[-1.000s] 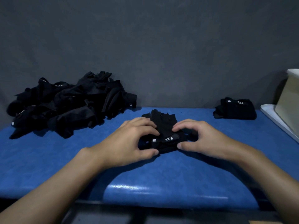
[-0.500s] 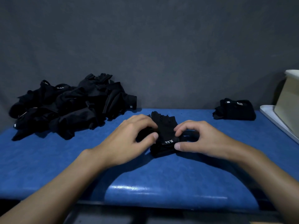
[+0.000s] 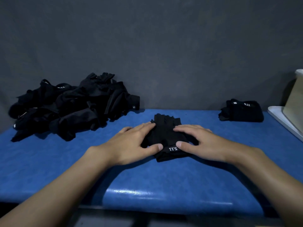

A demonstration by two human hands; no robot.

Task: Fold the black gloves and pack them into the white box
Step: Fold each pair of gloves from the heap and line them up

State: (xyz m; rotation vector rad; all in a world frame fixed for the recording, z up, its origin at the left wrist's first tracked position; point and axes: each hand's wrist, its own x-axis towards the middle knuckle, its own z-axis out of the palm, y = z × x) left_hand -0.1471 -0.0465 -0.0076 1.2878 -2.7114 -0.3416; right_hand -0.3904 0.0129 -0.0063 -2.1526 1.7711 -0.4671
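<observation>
1 flattened black glove bundle (image 3: 165,133), white 5.11 print.

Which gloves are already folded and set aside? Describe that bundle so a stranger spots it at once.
Start at the blue table and follow its far edge to the right, towards the white box. Just left of the box lies a folded glove bundle, compact and squared. It lies alone, unlike the loose pile at far left and the gloves at the table's centre.
</observation>
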